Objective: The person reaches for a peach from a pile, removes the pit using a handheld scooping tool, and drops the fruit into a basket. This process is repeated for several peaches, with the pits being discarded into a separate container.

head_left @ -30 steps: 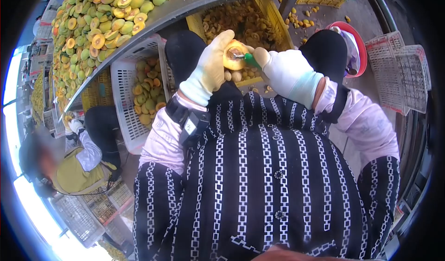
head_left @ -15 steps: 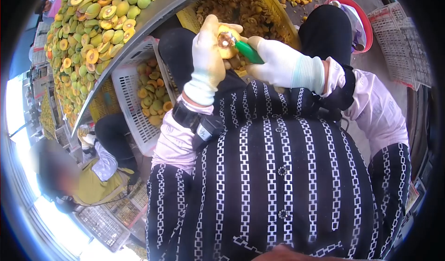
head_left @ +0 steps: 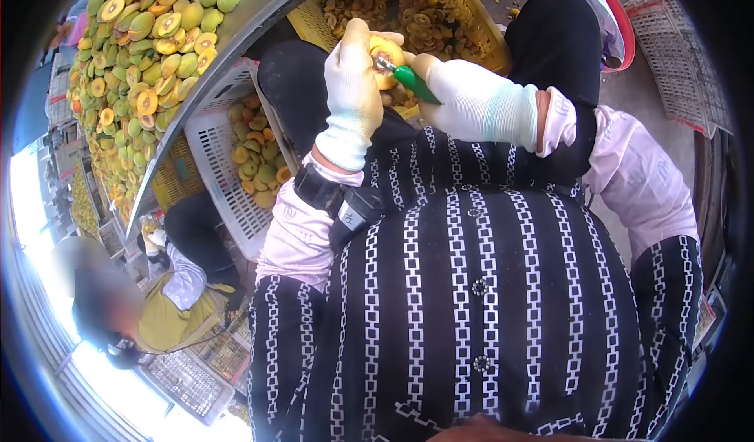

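Note:
My left hand [head_left: 351, 89], in a white glove with yellowed fingertips, is closed around a yellow peach half [head_left: 388, 50], its cut face toward my right hand. A green-handled pitting spoon [head_left: 416, 84] is gripped in my gloved right hand [head_left: 465, 98]. The spoon's small metal head is at the brown middle of the cut face. Both hands are above my lap, close to a yellow crate [head_left: 493, 48] of brown scraps and pits.
Many halved peaches [head_left: 146, 65] are heaped on a metal-edged table [head_left: 206, 63] at the upper left. Beneath its edge, a white crate [head_left: 221, 155] contains more halves. A red basin [head_left: 624, 30] and a pale crate [head_left: 677, 57] stand at right. Another person [head_left: 177, 308] sits at lower left.
The spoon's head has shifted slightly left and up on the peach half, its shiny metal now showing at the middle. The view has shifted a little; both hands keep their hold.

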`<action>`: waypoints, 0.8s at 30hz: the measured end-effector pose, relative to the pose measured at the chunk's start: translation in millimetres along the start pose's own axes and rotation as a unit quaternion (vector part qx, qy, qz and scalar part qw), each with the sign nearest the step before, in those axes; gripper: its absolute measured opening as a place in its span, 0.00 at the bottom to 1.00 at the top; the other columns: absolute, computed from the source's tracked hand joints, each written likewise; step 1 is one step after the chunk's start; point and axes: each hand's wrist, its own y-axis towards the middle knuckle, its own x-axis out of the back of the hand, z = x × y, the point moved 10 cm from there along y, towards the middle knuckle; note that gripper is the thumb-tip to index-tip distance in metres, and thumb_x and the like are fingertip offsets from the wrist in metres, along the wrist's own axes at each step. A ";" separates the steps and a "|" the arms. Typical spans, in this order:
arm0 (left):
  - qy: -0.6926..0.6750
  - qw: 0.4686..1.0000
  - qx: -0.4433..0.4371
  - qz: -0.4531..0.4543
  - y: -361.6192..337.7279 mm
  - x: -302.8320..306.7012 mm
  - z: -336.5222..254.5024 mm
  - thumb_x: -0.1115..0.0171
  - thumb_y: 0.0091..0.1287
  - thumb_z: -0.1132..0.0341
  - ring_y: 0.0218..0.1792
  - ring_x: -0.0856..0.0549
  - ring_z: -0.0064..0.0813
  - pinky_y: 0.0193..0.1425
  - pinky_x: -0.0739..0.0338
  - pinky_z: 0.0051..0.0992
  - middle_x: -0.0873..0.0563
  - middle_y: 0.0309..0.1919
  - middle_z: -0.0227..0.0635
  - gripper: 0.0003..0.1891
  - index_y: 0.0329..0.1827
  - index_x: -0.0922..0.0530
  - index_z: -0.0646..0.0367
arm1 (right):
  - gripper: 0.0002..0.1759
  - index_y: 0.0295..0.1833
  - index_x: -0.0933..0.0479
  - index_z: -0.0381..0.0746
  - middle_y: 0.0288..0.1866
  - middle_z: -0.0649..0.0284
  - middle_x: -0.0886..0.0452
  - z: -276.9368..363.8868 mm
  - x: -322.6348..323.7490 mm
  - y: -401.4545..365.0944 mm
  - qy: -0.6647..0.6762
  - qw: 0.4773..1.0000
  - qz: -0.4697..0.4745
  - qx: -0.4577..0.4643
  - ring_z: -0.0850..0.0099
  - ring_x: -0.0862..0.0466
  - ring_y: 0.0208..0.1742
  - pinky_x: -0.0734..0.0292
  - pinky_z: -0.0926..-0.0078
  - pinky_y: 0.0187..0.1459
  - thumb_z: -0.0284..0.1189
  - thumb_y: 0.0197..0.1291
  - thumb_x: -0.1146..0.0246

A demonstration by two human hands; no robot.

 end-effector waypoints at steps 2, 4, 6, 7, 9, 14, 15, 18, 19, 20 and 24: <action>0.023 1.000 -0.016 0.014 -2.0 -0.4 -5.8 0.54 0.73 0.47 0.20 0.18 0.24 0.18 0.26 0.18 0.15 0.25 0.41 0.27 0.39 0.21 0.66 | 0.22 0.56 0.33 0.30 0.26 0.49 0.21 -2.0 2.3 0.2 0.068 0.998 0.007 -0.010 0.58 0.16 0.27 0.21 0.66 0.30 0.27 0.58 0.42; 0.045 0.998 -0.032 0.027 -2.8 -3.3 -11.9 0.55 0.74 0.47 0.20 0.18 0.24 0.19 0.25 0.18 0.15 0.26 0.41 0.27 0.40 0.21 0.66 | 0.20 0.54 0.33 0.31 0.24 0.55 0.23 4.7 11.1 -4.7 0.179 0.979 0.079 -0.050 0.64 0.20 0.21 0.24 0.70 0.23 0.26 0.57 0.42; -0.001 0.996 -0.082 0.028 -4.3 -1.9 -22.6 0.56 0.75 0.48 0.24 0.17 0.27 0.25 0.22 0.20 0.15 0.27 0.44 0.27 0.42 0.22 0.67 | 0.17 0.49 0.34 0.32 0.20 0.66 0.30 5.6 -2.0 -9.0 0.350 0.920 0.148 -0.091 0.79 0.31 0.11 0.34 0.81 0.12 0.24 0.54 0.42; 0.002 0.996 -0.080 0.028 -2.5 -1.5 -19.7 0.56 0.75 0.48 0.24 0.17 0.27 0.25 0.22 0.20 0.15 0.27 0.44 0.27 0.42 0.22 0.67 | 0.17 0.49 0.34 0.32 0.20 0.66 0.30 6.2 -3.8 -8.2 0.353 0.919 0.149 -0.090 0.79 0.31 0.11 0.34 0.81 0.12 0.24 0.54 0.42; -0.073 0.986 -0.150 -0.006 -0.3 5.6 -26.4 0.57 0.75 0.49 0.27 0.16 0.31 0.31 0.20 0.24 0.15 0.28 0.46 0.26 0.43 0.23 0.68 | 0.14 0.47 0.33 0.32 0.18 0.67 0.31 10.5 -4.3 -6.2 0.377 0.910 0.137 -0.106 0.79 0.32 0.11 0.34 0.81 0.13 0.24 0.55 0.43; -0.078 0.996 0.031 0.002 10.3 2.7 5.5 0.63 0.72 0.42 0.25 0.17 0.30 0.25 0.25 0.20 0.14 0.32 0.44 0.31 0.46 0.22 0.63 | 0.13 0.45 0.32 0.28 0.22 0.60 0.24 12.7 9.4 15.1 -0.002 0.992 -0.097 0.085 0.70 0.20 0.17 0.24 0.73 0.17 0.25 0.56 0.45; -0.079 0.996 0.032 0.001 10.3 7.5 5.2 0.63 0.72 0.42 0.25 0.17 0.30 0.25 0.25 0.20 0.14 0.32 0.44 0.31 0.46 0.22 0.63 | 0.13 0.45 0.32 0.28 0.22 0.60 0.24 19.0 16.9 11.1 -0.002 0.992 -0.095 0.085 0.70 0.20 0.17 0.24 0.73 0.17 0.25 0.56 0.45; -0.051 0.995 0.053 0.062 9.9 -0.9 7.8 0.63 0.73 0.43 0.26 0.17 0.31 0.25 0.23 0.21 0.14 0.32 0.46 0.31 0.45 0.22 0.65 | 0.13 0.44 0.31 0.30 0.20 0.62 0.27 11.9 -4.1 4.9 0.311 0.943 0.099 -0.062 0.73 0.26 0.12 0.28 0.77 0.14 0.26 0.55 0.43; -0.050 0.995 0.053 0.062 10.2 -3.0 10.1 0.63 0.73 0.43 0.26 0.17 0.31 0.25 0.23 0.21 0.14 0.32 0.46 0.31 0.45 0.22 0.65 | 0.13 0.44 0.31 0.30 0.20 0.62 0.27 10.6 -4.4 4.3 0.312 0.943 0.099 -0.061 0.73 0.26 0.12 0.28 0.77 0.14 0.26 0.55 0.43; -0.035 0.999 -0.016 0.029 12.8 1.8 -0.6 0.63 0.74 0.43 0.27 0.16 0.33 0.30 0.21 0.24 0.14 0.32 0.47 0.31 0.45 0.22 0.65 | 0.12 0.43 0.31 0.31 0.20 0.63 0.28 9.7 -5.6 1.7 0.346 0.929 0.109 -0.076 0.74 0.27 0.12 0.29 0.78 0.13 0.26 0.54 0.42; -0.067 0.988 -0.139 0.001 9.1 3.3 -19.0 0.62 0.75 0.45 0.31 0.14 0.35 0.38 0.18 0.28 0.15 0.30 0.50 0.30 0.45 0.24 0.67 | 0.12 0.39 0.32 0.33 0.19 0.63 0.29 10.2 -5.4 -1.0 0.389 0.909 0.124 -0.084 0.75 0.28 0.11 0.32 0.79 0.13 0.27 0.53 0.39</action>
